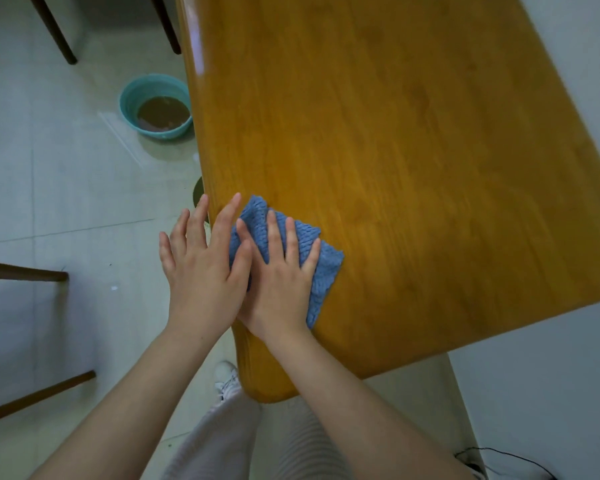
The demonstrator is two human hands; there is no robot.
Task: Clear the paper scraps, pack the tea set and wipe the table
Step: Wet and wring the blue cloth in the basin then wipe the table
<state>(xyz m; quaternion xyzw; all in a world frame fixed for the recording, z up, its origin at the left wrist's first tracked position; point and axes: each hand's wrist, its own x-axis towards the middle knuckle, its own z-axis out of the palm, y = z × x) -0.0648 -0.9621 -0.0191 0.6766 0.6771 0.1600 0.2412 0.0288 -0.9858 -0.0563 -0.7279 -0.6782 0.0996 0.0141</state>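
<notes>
A blue knitted cloth [321, 268] lies flat on the wooden table [413, 150] near its left edge. My right hand [281, 275] presses flat on the cloth with fingers spread. My left hand [201, 265] sits beside it, fingers spread, half over the table's left edge, its thumb side overlapping the cloth and my right hand. No paper scraps or tea set show on the tabletop.
A teal basin [155, 110] holding brown water stands on the tiled floor left of the table. Dark chair legs [54, 29] are at the top left, another chair frame [25, 275] at the left. My legs and a white shoe [226, 377] are below the table corner.
</notes>
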